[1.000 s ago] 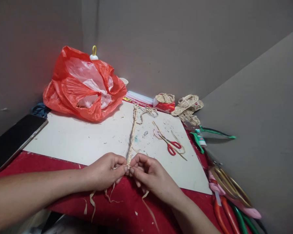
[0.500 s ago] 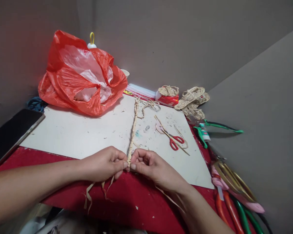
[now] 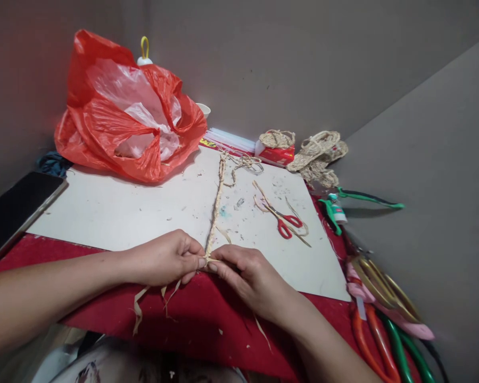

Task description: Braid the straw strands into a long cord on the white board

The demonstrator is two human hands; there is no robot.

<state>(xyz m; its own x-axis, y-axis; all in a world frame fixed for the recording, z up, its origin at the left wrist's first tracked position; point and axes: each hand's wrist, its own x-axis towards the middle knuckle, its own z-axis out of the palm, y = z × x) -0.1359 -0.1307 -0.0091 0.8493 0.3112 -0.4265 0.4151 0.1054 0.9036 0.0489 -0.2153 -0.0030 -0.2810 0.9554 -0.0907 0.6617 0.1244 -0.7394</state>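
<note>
A pale braided straw cord (image 3: 215, 215) runs from the far side of the white board (image 3: 135, 213) down to its near edge. At the braid's near end, my left hand (image 3: 171, 259) pinches the straw between thumb and finger. Just to the right, my right hand (image 3: 249, 274) is closed on a straw strand that comes off the braid. Loose strands (image 3: 138, 308) hang below my left hand, and another (image 3: 263, 334) dangles under my right. The fingertips partly hide where the strands cross.
Red-handled scissors (image 3: 285, 221) lie on the board with straw scraps. A red plastic bag (image 3: 131, 117) stands at the back left, beside a phone (image 3: 22, 213). Coiled straw braids (image 3: 319, 154) rest at the back right. Pliers and large shears (image 3: 383, 292) line the right edge.
My right hand has moved slightly away from my left, and a strand now shows stretched between the braid end and its fingers. The whole view has shifted a little.
</note>
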